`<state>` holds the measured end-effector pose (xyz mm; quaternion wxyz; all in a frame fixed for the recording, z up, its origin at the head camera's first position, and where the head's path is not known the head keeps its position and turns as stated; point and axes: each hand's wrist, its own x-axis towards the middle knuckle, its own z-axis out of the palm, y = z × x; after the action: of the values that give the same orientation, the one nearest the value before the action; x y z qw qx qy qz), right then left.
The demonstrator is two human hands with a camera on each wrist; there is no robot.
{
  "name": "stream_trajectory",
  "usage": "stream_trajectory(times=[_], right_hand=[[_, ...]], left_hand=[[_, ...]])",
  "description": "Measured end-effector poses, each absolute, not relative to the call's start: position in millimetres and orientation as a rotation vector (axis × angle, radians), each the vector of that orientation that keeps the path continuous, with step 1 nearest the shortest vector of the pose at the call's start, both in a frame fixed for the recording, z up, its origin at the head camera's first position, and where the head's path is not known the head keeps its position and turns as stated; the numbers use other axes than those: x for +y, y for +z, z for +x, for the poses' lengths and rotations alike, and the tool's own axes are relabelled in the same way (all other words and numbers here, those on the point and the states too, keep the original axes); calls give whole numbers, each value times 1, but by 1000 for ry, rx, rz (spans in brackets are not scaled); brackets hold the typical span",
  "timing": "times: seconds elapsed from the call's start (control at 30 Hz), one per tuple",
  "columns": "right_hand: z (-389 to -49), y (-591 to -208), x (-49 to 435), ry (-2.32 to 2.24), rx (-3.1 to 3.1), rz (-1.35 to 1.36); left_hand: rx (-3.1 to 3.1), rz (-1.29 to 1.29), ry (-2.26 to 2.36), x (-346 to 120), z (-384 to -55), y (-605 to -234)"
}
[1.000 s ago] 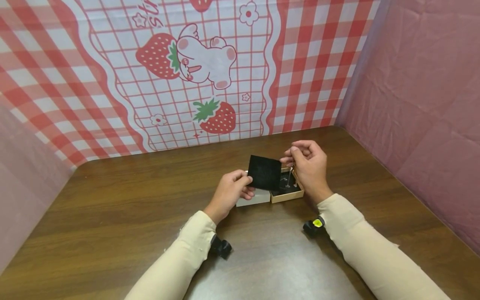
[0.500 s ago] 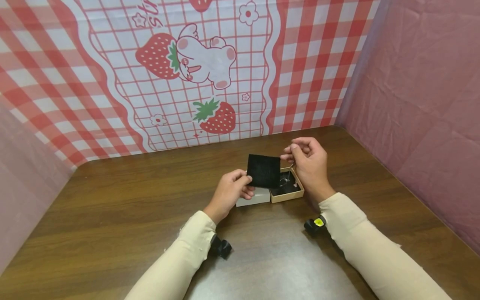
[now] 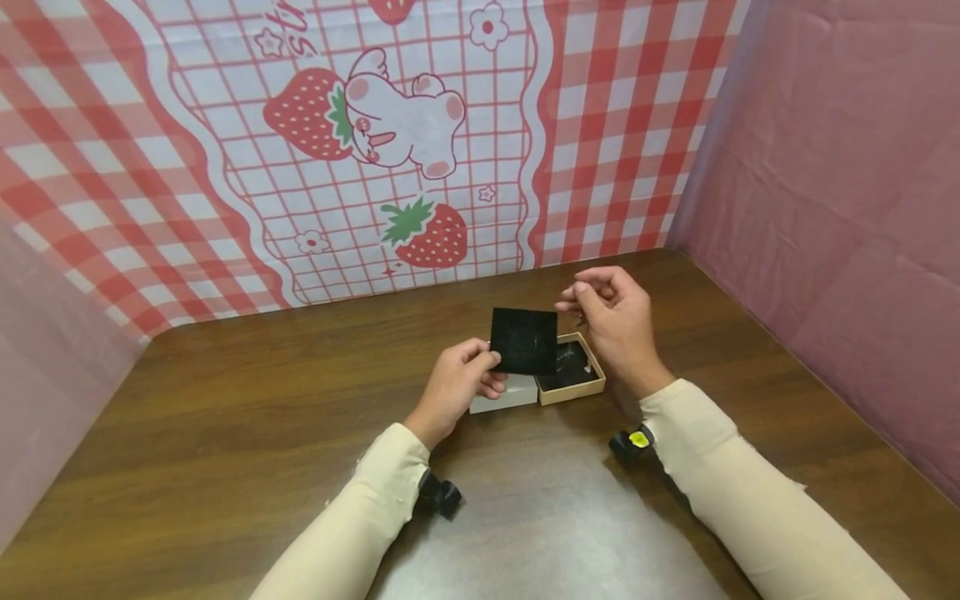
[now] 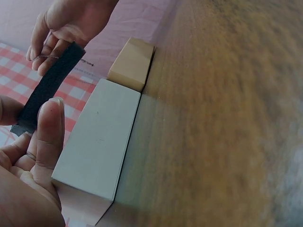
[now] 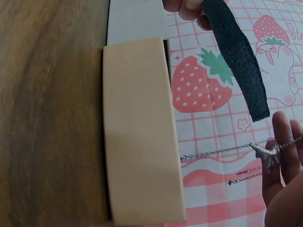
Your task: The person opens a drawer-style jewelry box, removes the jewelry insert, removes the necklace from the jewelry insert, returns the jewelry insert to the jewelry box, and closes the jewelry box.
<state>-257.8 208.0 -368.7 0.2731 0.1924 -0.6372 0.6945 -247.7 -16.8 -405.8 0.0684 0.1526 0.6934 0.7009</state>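
Note:
My left hand (image 3: 457,387) pinches a thin black square pad (image 3: 523,342) by its left edge; in the left wrist view the pad (image 4: 49,90) appears edge-on between thumb and fingers. Higher and to the right, my right hand (image 3: 618,317) holds a silver chain necklace (image 5: 268,157) with a small metal pendant, its chain stretching toward the box in the right wrist view. Beneath it stands a small tan open box (image 3: 573,393) with a black inside, where fine chain and a small pale piece show. The pad hides the box's left rear part.
Against the tan box's left side stands a white box or lid (image 3: 504,400), partly covered by the left hand and pad. Both rest on a brown wooden table (image 3: 247,417). A strawberry-print cloth (image 3: 495,225) hangs behind, with a pink cloth (image 3: 832,208) on the right.
My right hand has risen slightly, drawing the chain upward. The black pad has shifted a little left and up, showing more of the box's inside. Both boxes stay in place.

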Motion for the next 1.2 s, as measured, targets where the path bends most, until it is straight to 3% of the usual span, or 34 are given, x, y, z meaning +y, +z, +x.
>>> stream_trajectory(times=[1.2], right_hand=[[-256,-335,229,1835,-1689,537]], left_hand=[[2090,483,2110,-18,-248,-407]])
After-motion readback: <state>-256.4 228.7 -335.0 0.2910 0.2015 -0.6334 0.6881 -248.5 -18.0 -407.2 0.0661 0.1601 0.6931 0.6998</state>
